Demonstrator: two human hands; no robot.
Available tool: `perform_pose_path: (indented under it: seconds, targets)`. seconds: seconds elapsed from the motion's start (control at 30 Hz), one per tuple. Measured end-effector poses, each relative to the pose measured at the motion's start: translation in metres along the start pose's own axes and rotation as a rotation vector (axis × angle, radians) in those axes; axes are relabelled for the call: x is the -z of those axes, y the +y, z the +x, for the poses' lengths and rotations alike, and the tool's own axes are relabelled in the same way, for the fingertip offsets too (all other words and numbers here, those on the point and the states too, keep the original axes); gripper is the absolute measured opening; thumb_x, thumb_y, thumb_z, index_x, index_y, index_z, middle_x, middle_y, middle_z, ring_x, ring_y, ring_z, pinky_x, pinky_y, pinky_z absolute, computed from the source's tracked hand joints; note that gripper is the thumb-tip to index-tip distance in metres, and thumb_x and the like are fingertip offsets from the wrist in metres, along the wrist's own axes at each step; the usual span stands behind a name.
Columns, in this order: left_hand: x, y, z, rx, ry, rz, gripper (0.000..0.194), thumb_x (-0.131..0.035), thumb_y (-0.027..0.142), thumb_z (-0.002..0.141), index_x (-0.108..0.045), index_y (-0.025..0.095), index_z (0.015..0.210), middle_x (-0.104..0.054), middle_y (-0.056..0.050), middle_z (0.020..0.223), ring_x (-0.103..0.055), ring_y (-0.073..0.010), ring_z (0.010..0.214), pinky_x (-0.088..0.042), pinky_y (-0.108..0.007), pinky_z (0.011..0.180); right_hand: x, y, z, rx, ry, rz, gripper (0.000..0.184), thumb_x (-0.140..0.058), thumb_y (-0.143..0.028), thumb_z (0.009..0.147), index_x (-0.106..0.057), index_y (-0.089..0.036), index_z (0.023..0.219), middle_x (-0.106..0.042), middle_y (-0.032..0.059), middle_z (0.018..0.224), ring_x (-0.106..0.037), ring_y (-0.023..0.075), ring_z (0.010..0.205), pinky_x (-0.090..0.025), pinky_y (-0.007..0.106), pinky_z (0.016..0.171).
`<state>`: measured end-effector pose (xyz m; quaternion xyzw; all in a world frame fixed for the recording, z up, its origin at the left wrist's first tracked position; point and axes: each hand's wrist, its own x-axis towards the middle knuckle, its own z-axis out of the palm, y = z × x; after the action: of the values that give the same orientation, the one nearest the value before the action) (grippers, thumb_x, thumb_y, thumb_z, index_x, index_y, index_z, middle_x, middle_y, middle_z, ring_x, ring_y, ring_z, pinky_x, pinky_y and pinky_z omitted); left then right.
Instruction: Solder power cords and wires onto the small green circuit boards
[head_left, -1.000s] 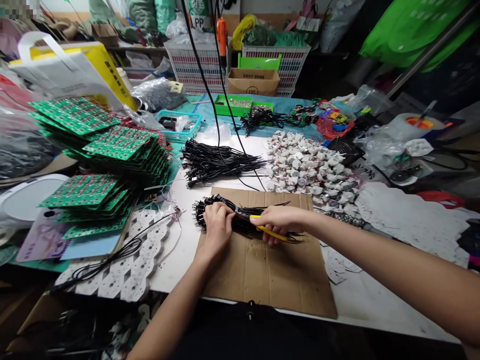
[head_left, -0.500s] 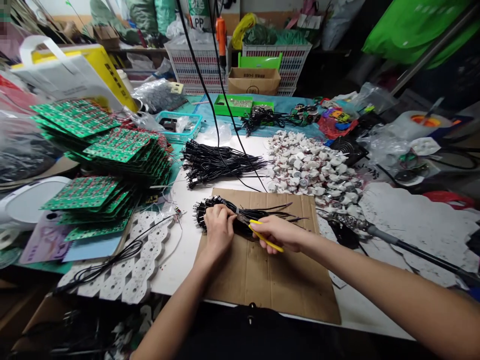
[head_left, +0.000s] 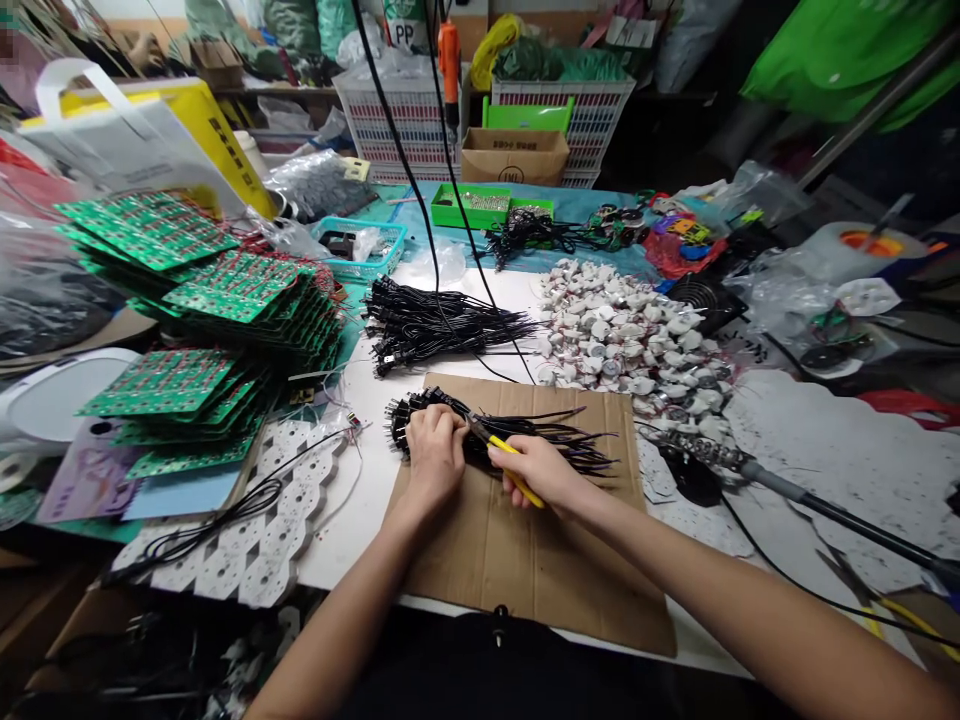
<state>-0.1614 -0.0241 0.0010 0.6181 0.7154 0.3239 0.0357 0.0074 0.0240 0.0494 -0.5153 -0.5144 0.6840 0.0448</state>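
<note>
A bundle of black cables [head_left: 559, 430] with plugs at its left end lies on a flat piece of cardboard [head_left: 525, 570]. My left hand [head_left: 435, 450] presses down over the bundle just right of the plugs, fingers curled round it. In my right hand [head_left: 544, 468] is a pair of yellow-handled pliers [head_left: 501, 443], fingers closed on the handles. The dark jaws reach the cables right beside my left fingertips. Whatever sits between the jaws is too small to make out. The cables' loose ends fan out to the right.
Behind the cardboard lie a second black cable bundle [head_left: 442, 325] and a heap of small white parts [head_left: 622, 335]. Green circuit boards [head_left: 180, 385] are stacked at left. A dark rod [head_left: 832, 508] extends in from the right. Two black cords [head_left: 405, 160] hang down over the table.
My right hand has shifted slightly left with the pliers, which now slant more steeply. My left hand stays on the bundle. The view has moved a little, showing yellow handles at the lower right.
</note>
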Motion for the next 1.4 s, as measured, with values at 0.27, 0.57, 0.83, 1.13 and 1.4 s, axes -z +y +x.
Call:
perform_pose_path:
  seconds: [0.27, 0.57, 0.83, 1.13, 1.4]
  targets:
    - [-0.003, -0.002, -0.002, -0.004, 0.003, 0.013, 0.011, -0.057, 0.020, 0.096, -0.060, 0.021, 0.086, -0.065, -0.009, 0.106, -0.051, -0.0272, 0.098, -0.041, -0.043, 0.087, 0.043, -0.025, -0.063, 0.618, 0.298, -0.047, 0.036, -0.064, -0.057, 0.088, -0.058, -0.023, 0.097, -0.060, -0.0020, 0.074, -0.056, 0.0130, 0.060, -0.048, 0.026, 0.057]
    - [0.015, -0.012, -0.025, -0.198, 0.012, -0.019, 0.012, -0.052, 0.014, 0.097, -0.060, 0.022, 0.092, -0.070, -0.005, 0.105, -0.058, -0.0220, 0.102, -0.034, -0.047, 0.111, 0.022, 0.021, 0.016, 0.815, 0.607, -0.964, 0.038, -0.078, -0.038, 0.082, -0.058, -0.020, 0.109, -0.069, 0.0133, 0.106, -0.062, 0.0322, 0.099, -0.051, 0.044, 0.087]
    - [0.011, -0.009, -0.051, -0.260, 0.076, 0.090, 0.018, -0.054, 0.008, 0.093, -0.066, 0.023, 0.095, -0.073, -0.005, 0.108, -0.058, -0.0214, 0.104, -0.034, -0.044, 0.110, 0.011, 0.044, 0.039, 0.772, 0.589, -1.202, 0.086, -0.094, -0.039, 0.066, -0.046, -0.016, 0.133, -0.058, 0.0236, 0.138, -0.054, 0.0401, 0.129, -0.047, 0.048, 0.099]
    - [0.016, -0.017, -0.048, 0.057, -0.169, -0.311, 0.018, -0.043, 0.023, 0.099, -0.054, 0.022, 0.085, -0.064, -0.003, 0.082, -0.058, -0.0192, 0.078, -0.047, -0.032, 0.072, 0.030, 0.019, 0.045, 0.649, 0.358, -1.124, 0.054, -0.081, -0.029, 0.070, -0.056, -0.019, 0.117, -0.067, 0.0093, 0.108, -0.067, 0.0275, 0.099, -0.051, 0.035, 0.083]
    - [0.046, -0.024, -0.013, 0.157, -0.047, -0.694, 0.017, -0.049, 0.033, 0.100, -0.053, 0.021, 0.088, -0.068, -0.003, 0.083, -0.068, -0.0182, 0.081, -0.051, -0.031, 0.077, 0.019, -0.013, 0.066, 0.852, 0.458, -1.094, 0.054, -0.073, -0.028, 0.076, -0.054, -0.018, 0.126, -0.065, 0.0122, 0.114, -0.064, 0.0291, 0.105, -0.050, 0.035, 0.087]
